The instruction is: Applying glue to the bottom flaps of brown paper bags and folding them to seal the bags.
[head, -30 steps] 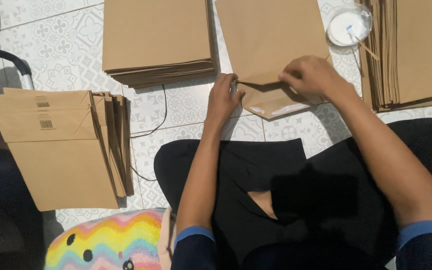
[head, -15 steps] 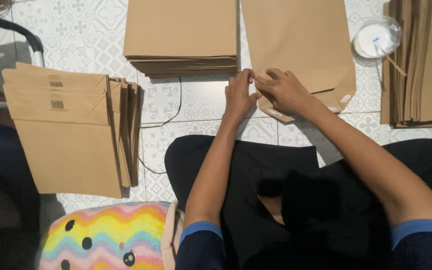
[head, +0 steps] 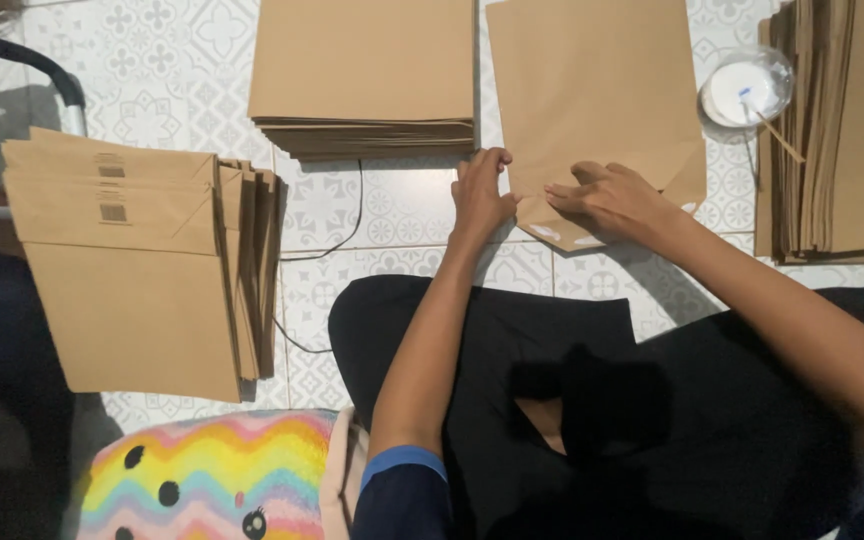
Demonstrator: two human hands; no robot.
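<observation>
A brown paper bag (head: 592, 90) lies flat on the tiled floor in front of me, its near end folded up with white glue marks showing. My left hand (head: 479, 195) presses on the bag's left near corner. Flat on the folded flap near the bag's middle lies my right hand (head: 612, 200), fingers pointing left. Neither hand lifts the bag. My crossed legs in black cloth (head: 512, 380) fill the lower middle.
A stack of flat brown sheets (head: 362, 70) lies at the top centre, another pile (head: 842, 120) at the right. Finished folded bags (head: 132, 270) lie at the left. A clear cup of white glue with a stick (head: 747, 88) stands between bag and right pile. A black cable (head: 337, 235) crosses the tiles. A rainbow cushion (head: 212, 480) is at bottom left.
My right hand has slid to the right along the folded flap. My left hand stays at the bag's left corner. The view has shifted a little.
</observation>
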